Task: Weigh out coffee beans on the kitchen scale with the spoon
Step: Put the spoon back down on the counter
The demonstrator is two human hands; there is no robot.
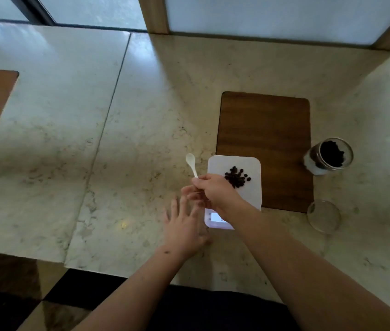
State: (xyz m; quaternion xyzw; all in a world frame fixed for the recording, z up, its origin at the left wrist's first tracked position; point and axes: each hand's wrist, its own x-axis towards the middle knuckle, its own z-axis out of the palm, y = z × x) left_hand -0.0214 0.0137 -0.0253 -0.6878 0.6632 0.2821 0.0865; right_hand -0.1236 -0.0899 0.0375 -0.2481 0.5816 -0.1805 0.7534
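Beans (237, 177) lie on the scale (248, 163), my right hand (215, 191) pinches the empty spoon (191, 163), left hand (184, 226) open; reading hidden.

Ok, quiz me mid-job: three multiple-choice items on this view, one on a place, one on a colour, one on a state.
1. Where are the weighed coffee beans?
A on the scale
B on the wooden board
C in the lid

2. The spoon is:
A black
B white
C metal grey

3. The jar is:
A sealed
B tipped over
C open, upright

Answers: 1 A, the pile sits on the white platform. 2 B, white where the right hand holds it. 3 C, its mouth shows beans and the lid lies apart on the counter.
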